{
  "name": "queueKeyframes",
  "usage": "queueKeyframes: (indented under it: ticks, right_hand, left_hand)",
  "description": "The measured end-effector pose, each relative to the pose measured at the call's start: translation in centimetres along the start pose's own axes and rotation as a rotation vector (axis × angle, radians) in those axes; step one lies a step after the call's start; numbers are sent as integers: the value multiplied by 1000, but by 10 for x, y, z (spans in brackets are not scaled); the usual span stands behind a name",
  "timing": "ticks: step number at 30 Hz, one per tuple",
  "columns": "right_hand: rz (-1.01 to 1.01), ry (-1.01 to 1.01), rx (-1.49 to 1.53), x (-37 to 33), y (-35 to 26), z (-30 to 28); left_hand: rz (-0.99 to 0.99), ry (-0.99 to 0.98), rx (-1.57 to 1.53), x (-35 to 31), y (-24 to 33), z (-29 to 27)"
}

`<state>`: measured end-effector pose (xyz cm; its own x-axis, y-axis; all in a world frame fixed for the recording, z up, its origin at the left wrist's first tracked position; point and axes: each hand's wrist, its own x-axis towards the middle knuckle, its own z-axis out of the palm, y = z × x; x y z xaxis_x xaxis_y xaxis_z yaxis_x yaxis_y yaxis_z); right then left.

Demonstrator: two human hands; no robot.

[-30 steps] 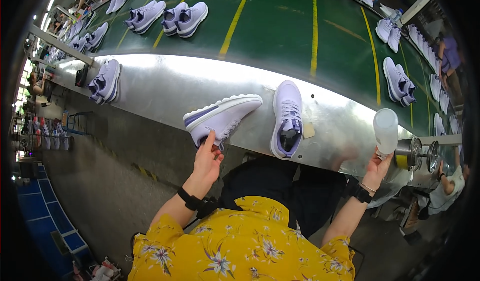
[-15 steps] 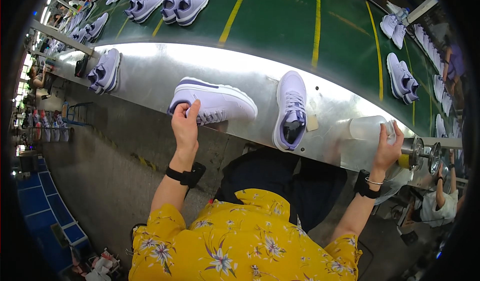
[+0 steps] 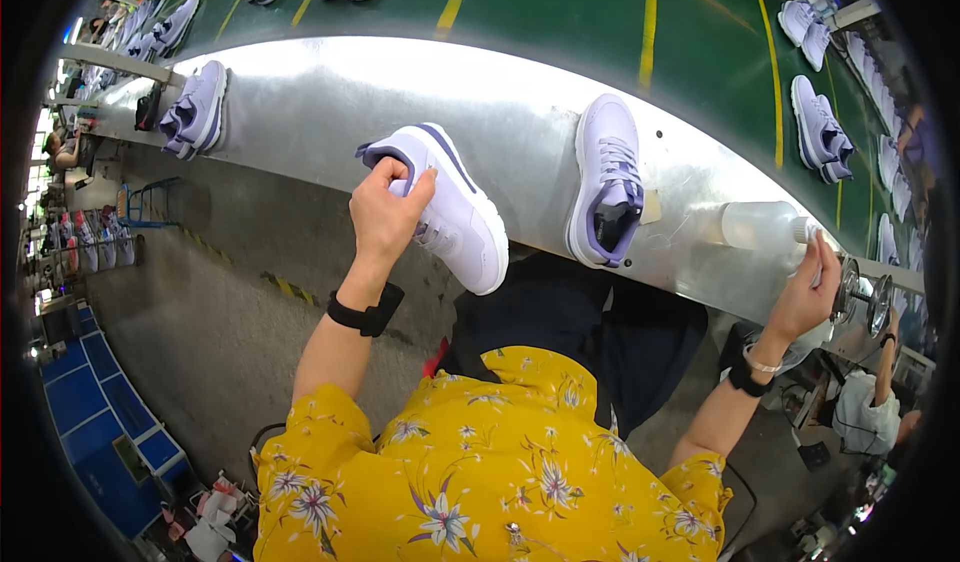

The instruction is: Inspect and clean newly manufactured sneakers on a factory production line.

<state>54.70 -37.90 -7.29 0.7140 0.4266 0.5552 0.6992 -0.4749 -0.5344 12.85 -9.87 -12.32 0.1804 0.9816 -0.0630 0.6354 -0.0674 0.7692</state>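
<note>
My left hand (image 3: pixel 385 212) grips a lavender sneaker (image 3: pixel 455 207) by its heel collar, the thumb on the side and the fingers inside the opening. The shoe is tilted, toe toward me, its white sole facing right. My right hand (image 3: pixel 803 297) has its fingers pinched close to the capped end of a translucent plastic bottle (image 3: pixel 757 225) lying on its side. Something whitish shows at those fingertips, too small to name. Between my hands, a second lavender sneaker (image 3: pixel 607 177) rests on the metal ledge (image 3: pixel 500 92), toe away from me and dark stuffing inside.
Beyond the ledge runs a green conveyor belt (image 3: pixel 560 12) with yellow lines, carrying pairs of sneakers (image 3: pixel 822 130). Another pair (image 3: pixel 197 110) stands on the ledge at left. By my right hand is a metal pump container (image 3: pixel 878 302). A small beige pad (image 3: pixel 651 207) lies beside the second sneaker.
My left hand has lifted the sneaker off the ledge and turned its toe toward me. My right hand still stays by the bottle's capped end, its fingers now closer together.
</note>
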Motion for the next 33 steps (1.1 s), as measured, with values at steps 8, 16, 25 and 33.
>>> queueKeyframes:
  ticks: [8, 16, 25, 33]
  right_hand:
    - [7, -1119, 922, -133, -153, 68]
    - [99, -665, 587, -138, -147, 107]
    - [-92, -693, 712, -151, -203, 144]
    - [-391, -677, 548, -171, -192, 137]
  left_hand:
    - [29, 26, -133, -3, -10, 2]
    - [94, 100, -199, -4, -13, 12]
    - [100, 130, -286, -5, -16, 17]
    - [73, 170, -334, -7, -16, 23]
